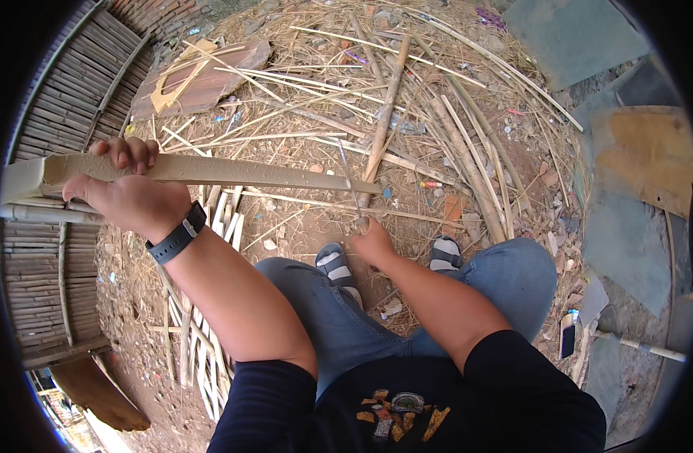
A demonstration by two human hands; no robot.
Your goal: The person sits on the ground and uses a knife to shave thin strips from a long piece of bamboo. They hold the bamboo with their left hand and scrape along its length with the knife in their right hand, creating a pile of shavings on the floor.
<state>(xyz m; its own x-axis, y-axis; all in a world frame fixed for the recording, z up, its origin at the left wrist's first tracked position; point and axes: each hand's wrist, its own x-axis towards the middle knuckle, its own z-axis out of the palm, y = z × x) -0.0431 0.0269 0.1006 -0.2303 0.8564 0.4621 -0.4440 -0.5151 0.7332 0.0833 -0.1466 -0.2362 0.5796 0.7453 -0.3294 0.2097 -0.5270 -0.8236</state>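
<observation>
A long pale split-bamboo piece [244,174] stretches across in front of me, from the left edge to about the middle. My left hand [139,196], with a dark watch on its wrist, is closed round its wider left part, fingers over the far edge and thumb along the near one. In the middle, my right hand [373,243] is closed round the handle of a thin-bladed knife [351,177]. The blade points away from me and crosses the bamboo piece close to its right end; whether it cuts in cannot be made out. Most of the handle is hidden in my fist.
Bamboo strips [308,83] and thicker poles [456,143] litter the straw-strewn dirt beyond my sandalled feet. A brown board [203,75] lies far left. More strips [203,355] lie left of my legs, near a bamboo-slat wall [41,279]. Right, a phone [567,336] lies near grey sheets [625,249].
</observation>
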